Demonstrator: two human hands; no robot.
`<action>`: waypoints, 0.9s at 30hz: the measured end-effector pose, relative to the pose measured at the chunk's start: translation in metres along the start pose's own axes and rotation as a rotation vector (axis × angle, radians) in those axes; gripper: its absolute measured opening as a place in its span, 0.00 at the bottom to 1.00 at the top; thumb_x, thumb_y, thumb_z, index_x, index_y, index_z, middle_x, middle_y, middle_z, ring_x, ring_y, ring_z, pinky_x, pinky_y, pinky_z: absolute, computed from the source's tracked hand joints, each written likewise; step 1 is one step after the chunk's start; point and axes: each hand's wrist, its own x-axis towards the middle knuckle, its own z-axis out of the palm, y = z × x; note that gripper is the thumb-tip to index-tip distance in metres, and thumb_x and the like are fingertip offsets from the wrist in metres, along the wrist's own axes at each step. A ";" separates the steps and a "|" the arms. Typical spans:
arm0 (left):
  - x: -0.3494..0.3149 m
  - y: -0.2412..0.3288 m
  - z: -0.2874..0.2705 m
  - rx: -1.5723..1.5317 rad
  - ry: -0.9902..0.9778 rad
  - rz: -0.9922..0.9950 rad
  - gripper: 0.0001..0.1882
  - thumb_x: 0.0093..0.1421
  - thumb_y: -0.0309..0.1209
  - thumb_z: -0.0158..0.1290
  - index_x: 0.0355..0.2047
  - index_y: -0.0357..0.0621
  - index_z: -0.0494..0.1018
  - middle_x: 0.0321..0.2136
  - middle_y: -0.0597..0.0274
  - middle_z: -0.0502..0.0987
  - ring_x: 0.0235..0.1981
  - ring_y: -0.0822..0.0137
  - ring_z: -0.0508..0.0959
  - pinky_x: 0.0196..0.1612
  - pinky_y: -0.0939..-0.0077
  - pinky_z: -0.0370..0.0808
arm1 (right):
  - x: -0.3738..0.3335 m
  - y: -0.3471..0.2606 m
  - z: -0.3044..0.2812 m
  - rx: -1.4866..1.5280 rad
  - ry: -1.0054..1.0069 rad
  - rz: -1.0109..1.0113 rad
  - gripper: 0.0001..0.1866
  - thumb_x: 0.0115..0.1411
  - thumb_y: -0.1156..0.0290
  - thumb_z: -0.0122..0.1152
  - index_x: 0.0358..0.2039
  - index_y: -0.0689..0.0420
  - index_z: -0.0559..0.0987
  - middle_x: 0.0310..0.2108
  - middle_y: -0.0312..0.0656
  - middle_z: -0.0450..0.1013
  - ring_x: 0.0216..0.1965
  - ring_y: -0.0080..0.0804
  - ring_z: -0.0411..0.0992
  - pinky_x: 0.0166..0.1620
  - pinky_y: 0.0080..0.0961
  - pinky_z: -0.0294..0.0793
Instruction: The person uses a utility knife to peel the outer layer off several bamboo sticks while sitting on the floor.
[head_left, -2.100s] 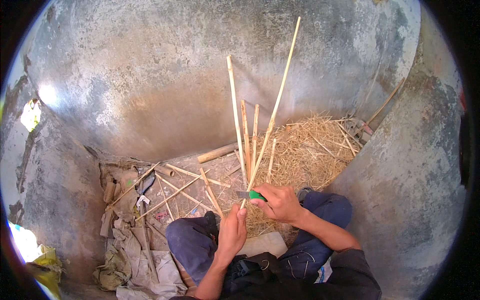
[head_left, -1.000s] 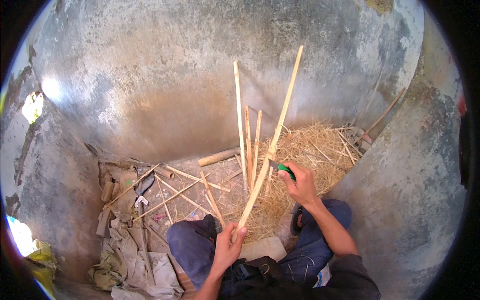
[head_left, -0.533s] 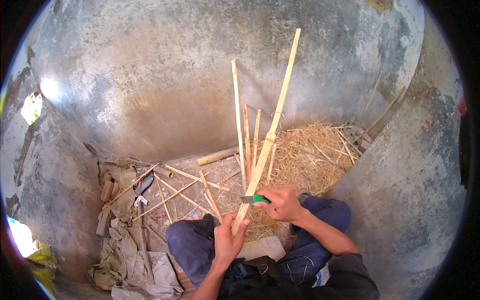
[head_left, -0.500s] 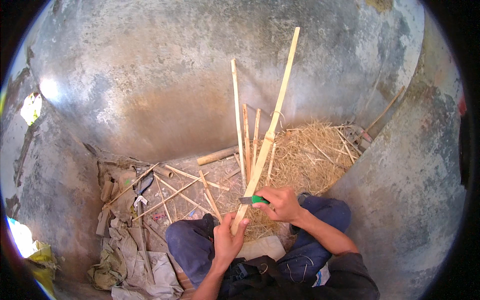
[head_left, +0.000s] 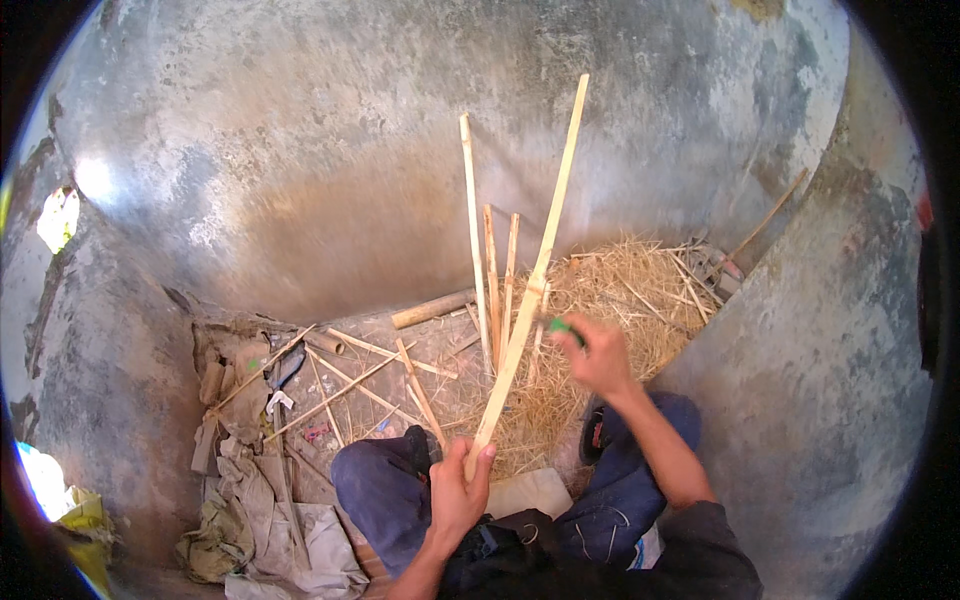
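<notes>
My left hand (head_left: 459,487) is wrapped round the near end of a long pale bamboo strip (head_left: 527,311). The strip slants up and away, its far end in front of the wall, with a knot partway along. My right hand (head_left: 598,355) is closed on a green-handled knife (head_left: 562,327), just right of the strip below the knot. The knife is smeared by motion, and I cannot tell whether its blade touches the strip. Beyond the strip, a tall bamboo stick (head_left: 473,220) and shorter sticks (head_left: 492,270) lean against the wall.
A heap of straw-like shavings (head_left: 635,285) lies beyond my right knee. Several thin sticks (head_left: 345,398) are scattered on the floor to the left, near crumpled sacking (head_left: 300,545). A bamboo pole (head_left: 433,309) lies along the base of the grey wall (head_left: 320,140).
My right hand and the knife have moved up and away along the strip, toward the knot. The strip's far end has dropped slightly. A curl seen near the knot is gone.
</notes>
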 end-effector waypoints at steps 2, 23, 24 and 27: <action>-0.008 -0.006 0.000 -0.047 -0.030 -0.021 0.12 0.75 0.34 0.58 0.40 0.36 0.78 0.21 0.73 0.72 0.25 0.82 0.66 0.27 0.79 0.64 | 0.008 -0.003 -0.017 0.006 -0.027 -0.034 0.15 0.69 0.58 0.67 0.39 0.59 0.83 0.26 0.46 0.79 0.26 0.42 0.80 0.30 0.37 0.75; 0.009 -0.007 0.002 -0.112 -0.012 0.012 0.13 0.75 0.34 0.58 0.40 0.35 0.77 0.23 0.74 0.73 0.27 0.85 0.67 0.28 0.82 0.64 | -0.033 -0.046 0.019 0.160 -0.251 -0.271 0.14 0.66 0.57 0.70 0.39 0.57 0.84 0.30 0.43 0.81 0.26 0.42 0.81 0.27 0.35 0.77; 0.009 -0.006 0.002 -0.094 0.005 0.033 0.13 0.75 0.35 0.58 0.40 0.35 0.78 0.23 0.74 0.73 0.27 0.84 0.68 0.28 0.81 0.64 | -0.032 -0.048 0.018 0.144 -0.239 -0.267 0.14 0.66 0.57 0.70 0.39 0.56 0.84 0.31 0.43 0.82 0.26 0.41 0.82 0.28 0.35 0.78; 0.010 -0.012 0.006 -0.100 0.023 0.043 0.13 0.75 0.35 0.58 0.41 0.34 0.78 0.22 0.74 0.72 0.26 0.84 0.67 0.27 0.81 0.64 | -0.030 -0.047 0.016 0.099 -0.233 -0.234 0.14 0.67 0.56 0.69 0.40 0.54 0.85 0.32 0.42 0.83 0.27 0.42 0.82 0.28 0.36 0.79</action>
